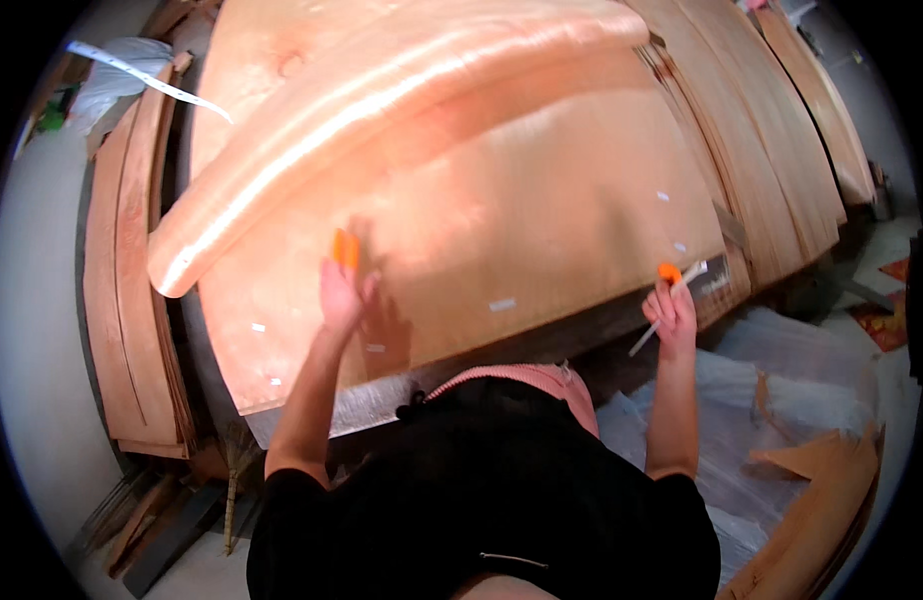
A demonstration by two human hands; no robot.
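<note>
Orange covers (339,248) sleeve two fingers of the left hand (344,295), its grip spread and empty over the pale wood sheet (552,230); contact is unclear. By the sheet's near right corner, the right hand (676,312) pinches a slim pale stick (693,273), probably for fine control. White patches (502,305) dot the sheet, perhaps bonding seams; farther off lies a long curl (382,105), likely the thin wood's own spring.

Translucent plastic sheeting (727,400) lies at lower right, a whitish plastic bundle (107,95) at upper left.
</note>
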